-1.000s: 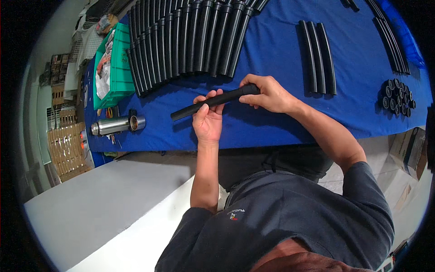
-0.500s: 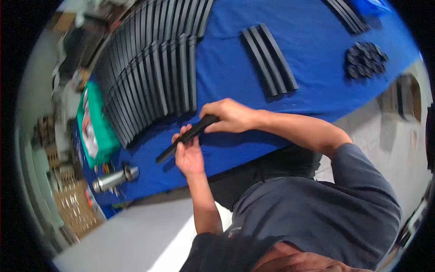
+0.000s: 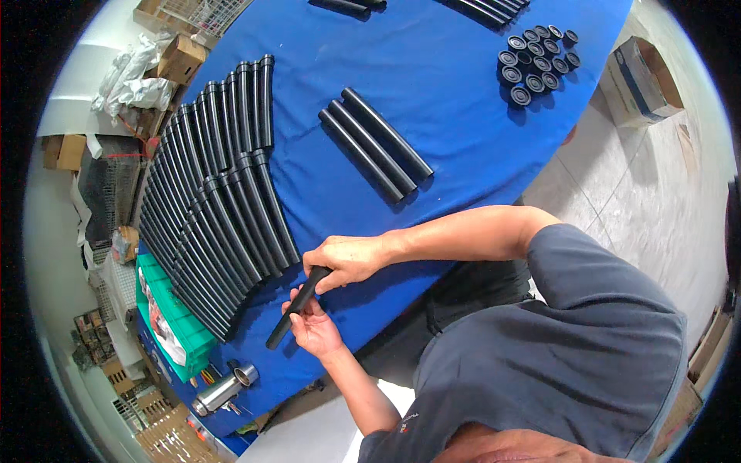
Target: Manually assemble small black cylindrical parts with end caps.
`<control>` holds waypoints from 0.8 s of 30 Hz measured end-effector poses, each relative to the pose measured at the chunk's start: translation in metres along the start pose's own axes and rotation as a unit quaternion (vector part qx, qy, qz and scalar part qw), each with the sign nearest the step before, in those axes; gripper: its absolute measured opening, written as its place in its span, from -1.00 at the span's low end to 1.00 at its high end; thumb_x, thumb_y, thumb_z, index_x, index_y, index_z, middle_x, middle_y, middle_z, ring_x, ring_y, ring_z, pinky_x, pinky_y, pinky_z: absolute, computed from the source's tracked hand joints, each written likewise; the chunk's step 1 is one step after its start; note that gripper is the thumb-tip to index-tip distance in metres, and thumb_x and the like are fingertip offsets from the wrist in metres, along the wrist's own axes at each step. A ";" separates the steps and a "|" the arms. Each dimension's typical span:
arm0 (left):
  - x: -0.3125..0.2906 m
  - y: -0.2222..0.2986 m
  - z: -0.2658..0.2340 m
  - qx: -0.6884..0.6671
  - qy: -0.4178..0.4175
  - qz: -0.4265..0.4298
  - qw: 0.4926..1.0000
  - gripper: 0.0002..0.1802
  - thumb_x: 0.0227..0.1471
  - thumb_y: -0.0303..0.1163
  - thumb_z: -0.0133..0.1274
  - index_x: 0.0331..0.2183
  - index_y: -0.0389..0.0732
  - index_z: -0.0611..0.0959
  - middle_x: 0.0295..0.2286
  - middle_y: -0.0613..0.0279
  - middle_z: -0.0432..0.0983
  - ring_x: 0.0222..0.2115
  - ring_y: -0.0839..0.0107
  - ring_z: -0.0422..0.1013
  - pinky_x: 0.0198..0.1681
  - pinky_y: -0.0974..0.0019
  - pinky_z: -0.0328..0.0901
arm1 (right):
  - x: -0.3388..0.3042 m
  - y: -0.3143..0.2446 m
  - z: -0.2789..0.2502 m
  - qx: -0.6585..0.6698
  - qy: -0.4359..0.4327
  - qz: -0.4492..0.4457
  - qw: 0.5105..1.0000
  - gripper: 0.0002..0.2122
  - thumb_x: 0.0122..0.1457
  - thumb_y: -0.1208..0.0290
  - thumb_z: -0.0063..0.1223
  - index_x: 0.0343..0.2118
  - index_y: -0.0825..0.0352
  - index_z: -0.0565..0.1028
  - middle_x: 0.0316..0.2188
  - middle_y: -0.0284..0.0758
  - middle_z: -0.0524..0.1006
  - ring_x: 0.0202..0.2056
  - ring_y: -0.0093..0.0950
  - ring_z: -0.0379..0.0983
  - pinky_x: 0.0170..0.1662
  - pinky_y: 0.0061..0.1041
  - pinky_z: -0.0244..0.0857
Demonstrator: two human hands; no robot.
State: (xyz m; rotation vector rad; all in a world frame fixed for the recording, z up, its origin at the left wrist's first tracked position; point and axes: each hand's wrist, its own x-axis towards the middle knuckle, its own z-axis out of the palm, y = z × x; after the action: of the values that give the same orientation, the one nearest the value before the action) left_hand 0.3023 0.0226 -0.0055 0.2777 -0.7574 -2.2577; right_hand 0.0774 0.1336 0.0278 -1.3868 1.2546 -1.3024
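Note:
Both of my hands hold one black tube (image 3: 287, 318) aslant above the near edge of the blue-covered table. My left hand (image 3: 318, 333) is closed around its lower part, with the thumb on one side and the fingers on the other. At the upper end my right hand (image 3: 347, 258) grips it, hiding that end from sight. To the left lie two overlapping rows of black tubes with collared ends (image 3: 224, 231). Beyond my hands, three plain black tubes (image 3: 376, 145) lie side by side.
Round black caps (image 3: 534, 63) cluster at the far right, near more black tubes (image 3: 486, 9). A green bin (image 3: 174, 320) and a shiny metal cylinder (image 3: 222, 392) stand at the left edge. A cardboard box (image 3: 639, 85) sits on the floor at right.
My view has swung, so the table and its things appear shifted down and left. Both hands keep hold of the tube, which now slants more steeply in the picture.

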 end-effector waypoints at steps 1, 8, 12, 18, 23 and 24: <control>0.000 -0.001 0.001 0.001 -0.003 -0.001 1.000 -0.70 0.22 -0.44 -0.01 -0.06 -0.41 0.53 0.10 -0.20 0.34 0.18 0.04 0.25 0.32 0.02 0.12 | 0.001 0.006 0.004 -0.001 0.003 -0.002 1.000 -0.70 0.12 0.32 0.18 -0.22 0.43 0.42 -0.57 -0.21 0.51 -0.51 -0.30 0.52 -0.41 -0.29 0.34; 0.001 -0.004 0.006 0.021 0.032 0.010 0.999 -0.73 0.18 -0.45 0.06 -0.09 -0.31 0.53 0.02 -0.11 0.45 0.14 0.04 0.30 0.29 0.04 0.19 | 0.001 0.006 0.003 -0.048 0.035 -0.026 0.998 -0.68 0.06 0.33 0.21 -0.21 0.41 0.42 -0.53 -0.19 0.53 -0.44 -0.25 0.53 -0.36 -0.25 0.35; 0.001 -0.004 0.004 0.007 0.012 -0.005 1.000 -0.74 0.16 -0.48 0.06 -0.09 -0.31 0.54 0.02 -0.11 0.45 0.15 0.01 0.29 0.28 0.04 0.21 | 0.000 -0.001 -0.002 0.008 -0.029 0.035 0.999 -0.69 0.09 0.31 0.19 -0.22 0.42 0.43 -0.60 -0.26 0.54 -0.53 -0.35 0.54 -0.42 -0.31 0.36; 0.003 -0.004 0.005 0.022 0.032 0.011 0.999 -0.71 0.18 -0.48 0.04 -0.05 -0.31 0.53 0.04 -0.15 0.42 0.14 -0.01 0.29 0.25 0.04 0.25 | 0.004 0.013 0.009 0.020 0.014 -0.001 1.000 -0.68 0.05 0.32 0.20 -0.26 0.47 0.44 -0.64 -0.23 0.54 -0.57 -0.35 0.55 -0.47 -0.33 0.40; 0.002 -0.004 0.005 0.024 0.032 0.005 0.999 -0.71 0.17 -0.49 0.04 -0.05 -0.28 0.55 0.05 -0.16 0.41 0.14 -0.02 0.29 0.23 0.03 0.27 | 0.008 0.024 0.013 -0.092 0.109 -0.164 0.976 -0.67 0.04 0.27 0.23 -0.24 0.43 0.47 -0.65 -0.23 0.53 -0.55 -0.27 0.55 -0.45 -0.28 0.38; 0.002 -0.004 0.003 0.024 0.036 0.007 0.999 -0.71 0.17 -0.49 0.04 -0.05 -0.27 0.55 0.04 -0.16 0.41 0.14 -0.02 0.29 0.23 0.03 0.27 | 0.007 0.022 0.012 -0.092 0.108 -0.163 0.976 -0.67 0.04 0.27 0.23 -0.24 0.43 0.47 -0.65 -0.23 0.53 -0.55 -0.27 0.55 -0.45 -0.28 0.38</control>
State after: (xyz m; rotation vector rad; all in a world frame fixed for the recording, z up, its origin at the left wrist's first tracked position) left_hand 0.2977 0.0251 -0.0056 0.3739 -0.7737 -2.2068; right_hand 0.0864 0.1228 0.0064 -1.6703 1.3588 -1.6296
